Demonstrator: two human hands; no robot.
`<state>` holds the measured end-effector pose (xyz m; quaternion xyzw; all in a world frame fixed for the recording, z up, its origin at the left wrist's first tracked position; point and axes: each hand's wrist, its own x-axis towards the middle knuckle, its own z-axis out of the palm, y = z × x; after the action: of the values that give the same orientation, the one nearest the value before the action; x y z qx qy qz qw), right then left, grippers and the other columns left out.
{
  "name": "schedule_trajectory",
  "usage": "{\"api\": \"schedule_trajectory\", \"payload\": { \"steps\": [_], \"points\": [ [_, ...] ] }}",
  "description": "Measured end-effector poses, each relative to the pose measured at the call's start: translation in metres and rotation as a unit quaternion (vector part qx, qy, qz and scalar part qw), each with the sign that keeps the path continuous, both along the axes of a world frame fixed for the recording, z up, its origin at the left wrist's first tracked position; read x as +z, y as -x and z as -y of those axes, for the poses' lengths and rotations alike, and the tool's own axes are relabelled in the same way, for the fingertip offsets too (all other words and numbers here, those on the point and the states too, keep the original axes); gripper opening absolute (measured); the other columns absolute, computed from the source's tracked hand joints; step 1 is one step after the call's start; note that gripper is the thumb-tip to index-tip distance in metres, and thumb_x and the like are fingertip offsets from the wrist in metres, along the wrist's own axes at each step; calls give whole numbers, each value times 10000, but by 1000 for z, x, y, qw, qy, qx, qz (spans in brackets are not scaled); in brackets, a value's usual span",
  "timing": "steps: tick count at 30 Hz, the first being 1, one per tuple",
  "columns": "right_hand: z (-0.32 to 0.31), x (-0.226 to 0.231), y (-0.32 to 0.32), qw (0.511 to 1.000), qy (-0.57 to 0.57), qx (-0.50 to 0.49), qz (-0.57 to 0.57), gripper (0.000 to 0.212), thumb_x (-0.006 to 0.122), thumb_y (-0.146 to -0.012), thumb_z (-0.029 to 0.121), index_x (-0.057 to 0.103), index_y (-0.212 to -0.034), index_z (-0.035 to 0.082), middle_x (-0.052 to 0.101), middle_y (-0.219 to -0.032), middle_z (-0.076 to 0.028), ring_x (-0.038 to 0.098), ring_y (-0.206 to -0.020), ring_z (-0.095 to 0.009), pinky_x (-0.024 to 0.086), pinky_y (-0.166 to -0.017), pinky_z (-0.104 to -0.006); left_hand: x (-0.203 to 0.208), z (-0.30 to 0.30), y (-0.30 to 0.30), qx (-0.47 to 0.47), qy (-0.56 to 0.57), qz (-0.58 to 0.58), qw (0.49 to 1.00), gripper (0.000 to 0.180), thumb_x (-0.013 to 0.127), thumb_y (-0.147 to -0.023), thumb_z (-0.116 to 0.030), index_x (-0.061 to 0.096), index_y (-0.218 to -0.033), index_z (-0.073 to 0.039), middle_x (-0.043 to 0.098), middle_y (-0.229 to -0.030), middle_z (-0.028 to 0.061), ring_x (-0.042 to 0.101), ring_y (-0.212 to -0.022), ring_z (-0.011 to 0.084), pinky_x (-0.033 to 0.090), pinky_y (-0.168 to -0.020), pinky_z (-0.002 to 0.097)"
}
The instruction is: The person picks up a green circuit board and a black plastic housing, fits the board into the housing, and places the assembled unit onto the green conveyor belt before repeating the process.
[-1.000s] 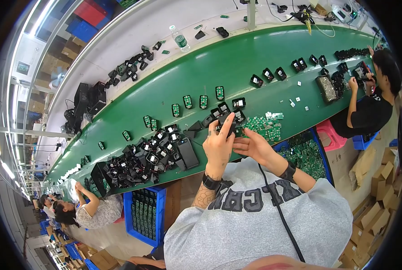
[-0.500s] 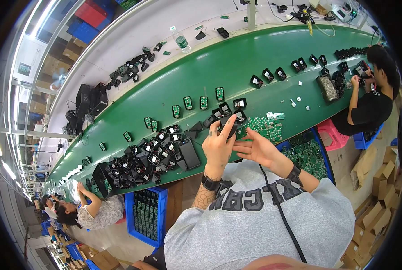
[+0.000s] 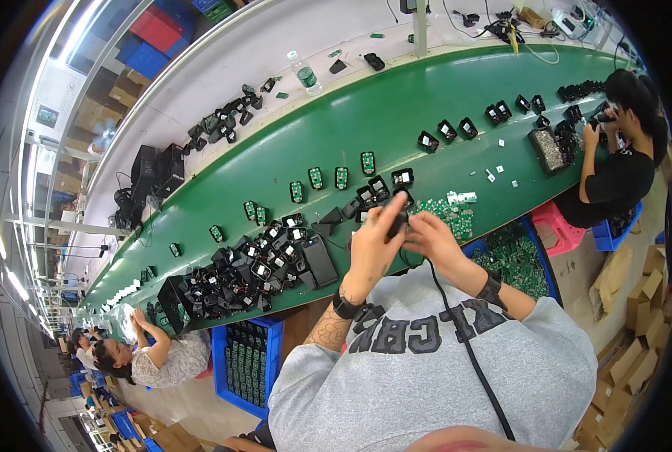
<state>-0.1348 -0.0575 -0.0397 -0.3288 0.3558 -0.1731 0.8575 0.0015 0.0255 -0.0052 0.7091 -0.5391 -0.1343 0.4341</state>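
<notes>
Over the near edge of the green bench, my left hand point(image 3: 376, 248) grips a small black plastic housing point(image 3: 400, 220), mostly covered by its fingers. My right hand point(image 3: 436, 242) is closed beside it, fingertips bent in toward the housing; what they pinch is too small to make out. A dark cord hangs just below the two hands. Loose green circuit boards point(image 3: 456, 218) lie on the bench past my right hand. Open black housings point(image 3: 373, 188) stand in a group beyond my left hand.
A large heap of black housings with wires point(image 3: 253, 264) lies to the left, beside a black box point(image 3: 321, 262). Housings with green boards point(image 3: 341, 178) line the bench. Blue crates point(image 3: 220, 361) of boards stand below. Co-workers sit at right point(image 3: 614, 173) and left point(image 3: 174, 354).
My right hand has gone from spread fingers to bent ones, close against the housing. My left hand has moved slightly right and turned the housing. The right co-worker's hands have risen.
</notes>
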Motion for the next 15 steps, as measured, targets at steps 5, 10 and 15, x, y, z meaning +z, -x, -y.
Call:
{"api": "schedule_trajectory", "payload": {
  "steps": [5,10,15],
  "points": [
    [22,11,4,866,497,15,-44,286,773,-719,52,608,-953,40,535,-1355,-118,590,-1071,-214,468,-919,-354,-16,-3,-12,-24,-33,-481,876,622,620,-883,-68,343,-1435,-140,606,-974,53,570,-628,95,451,-500,239],
    [33,27,7,783,615,96,-11,264,767,-692,82,663,-932,46,557,-1337,-118,530,-1189,-292,434,-972,-376,-11,-2,-5,-58,-40,-521,850,581,623,-864,-40,369,-1380,-123,599,-870,39,560,-646,93,437,-510,213],
    [27,17,2,903,428,-2,37,299,735,-705,13,686,-997,57,572,-1311,-122,518,-1210,-288,403,-1009,-385,-16,-1,-1,-48,-27,-508,860,589,629,-853,-22,367,-1372,-115,606,-865,51,561,-611,90,449,-498,219]
  ]
}}
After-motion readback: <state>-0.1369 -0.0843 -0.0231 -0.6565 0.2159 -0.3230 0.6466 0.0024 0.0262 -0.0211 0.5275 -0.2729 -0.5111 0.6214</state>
